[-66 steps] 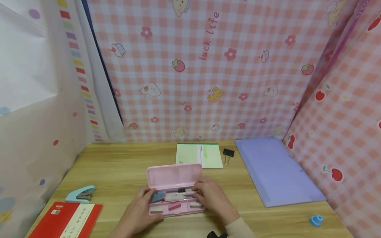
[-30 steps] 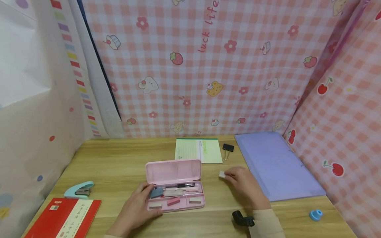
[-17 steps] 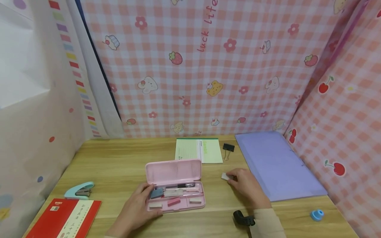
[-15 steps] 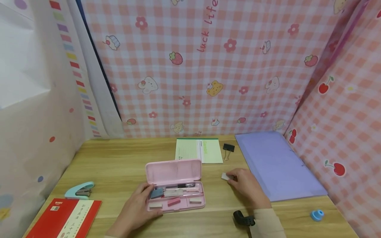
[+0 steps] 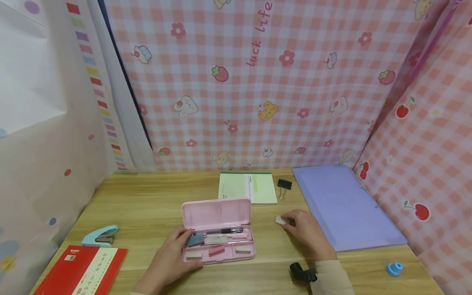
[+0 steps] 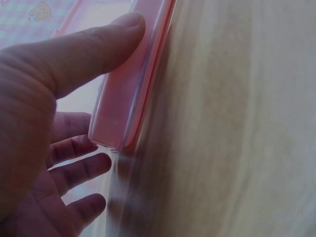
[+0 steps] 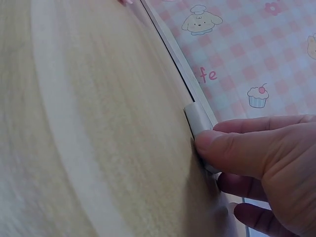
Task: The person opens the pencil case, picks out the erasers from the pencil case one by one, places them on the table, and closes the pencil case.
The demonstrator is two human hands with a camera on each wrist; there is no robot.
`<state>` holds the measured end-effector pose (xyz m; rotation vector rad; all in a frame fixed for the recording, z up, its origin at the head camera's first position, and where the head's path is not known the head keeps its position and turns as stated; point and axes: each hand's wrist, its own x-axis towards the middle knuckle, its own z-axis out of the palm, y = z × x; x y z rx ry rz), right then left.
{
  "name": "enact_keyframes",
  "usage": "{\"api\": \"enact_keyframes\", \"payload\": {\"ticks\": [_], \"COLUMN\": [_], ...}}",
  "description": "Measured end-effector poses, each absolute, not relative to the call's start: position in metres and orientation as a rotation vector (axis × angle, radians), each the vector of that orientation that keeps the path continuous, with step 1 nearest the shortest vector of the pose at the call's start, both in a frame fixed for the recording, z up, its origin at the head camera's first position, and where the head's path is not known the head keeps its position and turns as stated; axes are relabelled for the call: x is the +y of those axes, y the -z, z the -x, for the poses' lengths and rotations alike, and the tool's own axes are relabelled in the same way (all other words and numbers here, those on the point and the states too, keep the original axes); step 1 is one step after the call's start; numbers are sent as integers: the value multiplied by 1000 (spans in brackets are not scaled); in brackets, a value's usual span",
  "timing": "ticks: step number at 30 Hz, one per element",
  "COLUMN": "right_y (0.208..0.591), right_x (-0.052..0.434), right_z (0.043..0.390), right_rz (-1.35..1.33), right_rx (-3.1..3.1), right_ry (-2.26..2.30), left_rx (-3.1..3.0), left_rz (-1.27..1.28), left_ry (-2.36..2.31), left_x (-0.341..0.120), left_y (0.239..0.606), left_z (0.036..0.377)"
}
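A pink pencil case lies with its lid raised at the middle front of the table. My left hand holds its left end, thumb at the front corner and index finger at the back; in the left wrist view the other fingers are loosely bent beside the end. Inside the case are a black pen, a blue-grey block, a pink eraser and several whitish pieces. To the right of the case, my right hand pinches a small white eraser at the tabletop.
A green notepad and a black binder clip lie behind the case. A purple folder is at right, with a blue cap-shaped piece in front. At left are a mint stapler and a red book.
My right hand has moved from the case's right end to the table on the right, carrying the white eraser; it has been nearly still lately. The left hand has stayed on the case.
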<state>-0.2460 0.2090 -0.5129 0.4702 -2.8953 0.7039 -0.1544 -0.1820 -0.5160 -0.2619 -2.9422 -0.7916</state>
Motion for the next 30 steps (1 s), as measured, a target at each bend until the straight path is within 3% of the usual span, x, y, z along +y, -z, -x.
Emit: {"api": "enact_keyframes", "payload": {"ticks": [12, 23, 30], "right_y": [487, 474, 484], "right_x": [192, 96, 69], "right_z": [234, 199, 206], "right_rz": [-490, -1191, -1265], "right_rx": [-2851, -2680, -2768], "right_ry": [-801, -655, -496], "left_rx": [-2927, -2948, -2924], "left_rz": [266, 250, 275], "left_ry": [800, 824, 814], "left_x": [-182, -181, -184], "left_y": [518, 519, 520], "left_z": [152, 154, 155]}}
